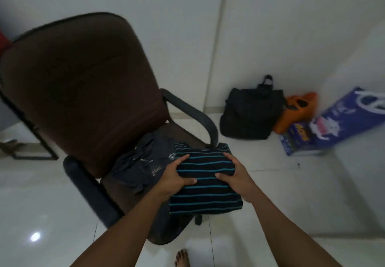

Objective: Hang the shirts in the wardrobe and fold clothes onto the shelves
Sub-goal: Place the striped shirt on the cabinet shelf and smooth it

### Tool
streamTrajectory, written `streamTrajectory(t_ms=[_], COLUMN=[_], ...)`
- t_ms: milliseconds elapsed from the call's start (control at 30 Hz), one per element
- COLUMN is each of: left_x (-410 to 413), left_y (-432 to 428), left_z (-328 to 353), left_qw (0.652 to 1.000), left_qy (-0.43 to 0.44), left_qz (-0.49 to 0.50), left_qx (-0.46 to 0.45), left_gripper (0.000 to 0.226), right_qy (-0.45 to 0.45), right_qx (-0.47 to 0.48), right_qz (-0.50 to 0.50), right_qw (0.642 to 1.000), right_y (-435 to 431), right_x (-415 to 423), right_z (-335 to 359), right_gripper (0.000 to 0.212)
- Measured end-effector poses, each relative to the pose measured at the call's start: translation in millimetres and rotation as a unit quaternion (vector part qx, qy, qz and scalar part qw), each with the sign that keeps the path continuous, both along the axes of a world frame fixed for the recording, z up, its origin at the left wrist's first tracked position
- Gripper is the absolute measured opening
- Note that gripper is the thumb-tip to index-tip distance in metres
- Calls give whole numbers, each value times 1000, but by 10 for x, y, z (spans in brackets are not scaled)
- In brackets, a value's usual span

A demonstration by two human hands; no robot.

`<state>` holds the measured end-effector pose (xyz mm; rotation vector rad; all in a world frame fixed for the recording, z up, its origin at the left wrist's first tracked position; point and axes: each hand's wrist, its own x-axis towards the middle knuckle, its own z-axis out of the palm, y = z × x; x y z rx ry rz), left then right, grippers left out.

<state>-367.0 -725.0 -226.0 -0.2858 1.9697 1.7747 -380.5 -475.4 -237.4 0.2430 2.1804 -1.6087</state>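
Observation:
A folded black shirt with teal stripes (206, 196) is held over the front of a brown office chair (83, 91). My left hand (177, 176) grips its left edge, thumb on top. My right hand (235, 175) grips its right edge the same way. A dark grey garment (143, 162) lies crumpled on the chair seat, just left of the striped shirt. The wardrobe is out of view.
A black backpack (250, 114) leans against the white wall, with an orange bag (295, 112), a blue box (298, 139) and a blue-and-white bag (350, 114) to its right. The chair's armrests (193, 112) flank the seat. My bare foot (182, 258) stands on white floor tiles.

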Motion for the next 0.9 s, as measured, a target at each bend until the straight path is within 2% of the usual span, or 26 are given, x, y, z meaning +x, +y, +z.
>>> streamTrajectory(t_ms=[133,267,367,500,700,900], left_x=[54,516,1143,2212,4042,5745], left_y=[741,1719,2379,3013,3493,3798], left_z=[116,150,146,200,287,468], left_qw=[992,957,915,861,763,654], left_qy=[30,37,43,41,48,64], left_qz=[-123,-286,-401,-507,-643,-752], left_qx=[-6,-9,-14,1,30,42], left_gripper=[90,90,91,92,94,95], right_qy=[15,22,19,8,10,16], right_qx=[-10,-2,16,31,62,60], right_qz=[-118,-269,-372,-482,-617,-723], right_qw=[993,963,928,875,785,688], right_y=[694,1412,1757,1906,1586,1155], right_x=[668,1867,2961,4427,6561,8351], right_z=[84,161,208,267,378,683], right_gripper=[81,82,82,83,84,78])
